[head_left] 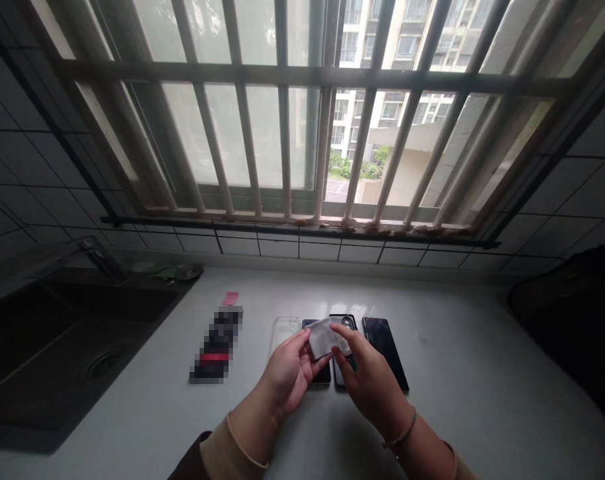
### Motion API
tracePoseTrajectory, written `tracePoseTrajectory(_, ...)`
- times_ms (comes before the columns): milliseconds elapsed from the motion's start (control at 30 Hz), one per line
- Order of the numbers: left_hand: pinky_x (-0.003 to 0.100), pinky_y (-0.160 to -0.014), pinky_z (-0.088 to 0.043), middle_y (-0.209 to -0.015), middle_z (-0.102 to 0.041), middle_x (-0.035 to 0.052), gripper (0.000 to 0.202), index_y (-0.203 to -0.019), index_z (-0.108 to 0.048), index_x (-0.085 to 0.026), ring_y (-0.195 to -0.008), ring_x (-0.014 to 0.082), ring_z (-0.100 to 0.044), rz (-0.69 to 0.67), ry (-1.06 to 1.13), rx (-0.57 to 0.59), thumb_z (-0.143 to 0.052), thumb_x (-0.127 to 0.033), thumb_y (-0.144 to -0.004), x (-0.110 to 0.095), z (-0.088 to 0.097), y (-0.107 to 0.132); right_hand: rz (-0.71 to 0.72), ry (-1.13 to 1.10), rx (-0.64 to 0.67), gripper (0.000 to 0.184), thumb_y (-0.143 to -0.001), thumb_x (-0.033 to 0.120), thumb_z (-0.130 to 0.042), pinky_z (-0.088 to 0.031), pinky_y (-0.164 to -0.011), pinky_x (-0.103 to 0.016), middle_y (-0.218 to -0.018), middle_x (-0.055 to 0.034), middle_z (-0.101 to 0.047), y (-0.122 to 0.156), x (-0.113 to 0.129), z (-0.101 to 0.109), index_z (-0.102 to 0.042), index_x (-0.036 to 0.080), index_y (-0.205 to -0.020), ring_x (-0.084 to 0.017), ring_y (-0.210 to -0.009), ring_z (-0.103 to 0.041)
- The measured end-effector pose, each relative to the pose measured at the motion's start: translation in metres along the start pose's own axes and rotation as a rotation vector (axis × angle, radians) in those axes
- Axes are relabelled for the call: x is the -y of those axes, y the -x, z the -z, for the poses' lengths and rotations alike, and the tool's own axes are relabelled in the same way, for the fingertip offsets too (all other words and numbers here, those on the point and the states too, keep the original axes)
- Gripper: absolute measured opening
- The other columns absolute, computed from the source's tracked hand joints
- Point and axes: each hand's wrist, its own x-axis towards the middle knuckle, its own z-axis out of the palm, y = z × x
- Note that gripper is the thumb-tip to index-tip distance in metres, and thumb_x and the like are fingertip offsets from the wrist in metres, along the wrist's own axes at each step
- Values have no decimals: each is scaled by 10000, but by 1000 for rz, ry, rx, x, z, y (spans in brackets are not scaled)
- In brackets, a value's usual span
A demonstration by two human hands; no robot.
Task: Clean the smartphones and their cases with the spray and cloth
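Between my two hands is a small pale grey-white square [322, 339], a folded cloth or a flat packet; I cannot tell which. My left hand [291, 370] supports its left side, thumb on top and fingers beneath. At its right edge, the fingers and thumb of my right hand [362, 367] close on it. Under and behind the hands lie a dark phone [323, 379] and a phone case with a camera cutout [346, 320], both partly covered. To the right is a black phone [386, 353], and to the left a clear phone case [282, 327].
A pixelated dark item with a red band [215, 347] lies left on the white counter [147, 413], below a pink note [230, 298]. Farther left is a dark sink [82, 347] with a faucet [100, 259]. A black bag-like object [572, 313] stands at right. Behind is a barred window [302, 77].
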Motion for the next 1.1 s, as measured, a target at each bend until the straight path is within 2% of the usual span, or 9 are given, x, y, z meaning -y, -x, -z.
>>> tracePoseTrajectory(267, 419, -991, -621, -1349, -699, 242, 267, -1241, -674, -78, -1192, 290, -719, 38, 20, 19, -564, -212, -1037, 0, 1, -1, -9, 61, -15, 347, -1071, 306, -486, -630, -907, -393, -1205, -102, -742, 0, 2, -4, -574, 271, -1405, -248, -942, -774)
tracePoseTrajectory(467, 408, -978, -625, -1341, -702, 248, 276, -1255, -665, -76, -1190, 290, -722, 42, 9, 11, -572, -210, -1033, -1, -1, 3, -17, 98, -42, 300, -1072, 313, -486, -641, -810, -378, -1167, -88, -750, 1, 4, -3, -592, 265, -1348, -239, -857, -773)
tracePoseTrajectory(633, 472, -1040, -596, -1341, -704, 241, 279, -1264, -657, -82, -1229, 310, -703, 47, 11, 14, -572, -217, -1035, -2, -1, 4, 45, 89, -81, 321, -1087, 324, -476, -633, -745, -335, -1137, -93, -738, 1, 3, -2, -570, 263, -1389, -219, -824, -756)
tracePoseTrajectory(800, 487, -1026, -602, -1318, -713, 244, 288, -1277, -646, -88, -1237, 325, -700, 78, 1, -4, -566, -228, -1039, -2, 0, 3, 91, 187, -125, 377, -1099, 344, -456, -579, -576, -288, -1068, -90, -708, 0, 2, -1, -542, 254, -1455, -198, -712, -716)
tracePoseTrajectory(1000, 481, -1026, -602, -1343, -704, 233, 287, -1272, -662, -97, -1195, 312, -718, 92, 2, 8, -567, -230, -1037, -1, 1, 3, 108, 205, -97, 303, -1099, 306, -449, -533, -511, -255, -988, -64, -697, 0, 5, 0, -597, 231, -1353, -160, -615, -672)
tracePoseTrajectory(1100, 466, -1005, -613, -1334, -710, 230, 287, -1276, -662, -98, -1170, 300, -729, 93, 2, -1, -564, -222, -1036, -2, -1, 3, 142, 206, -135, 287, -1099, 297, -454, -545, -540, -260, -988, -64, -694, 0, 5, -1, -584, 229, -1346, -164, -638, -675)
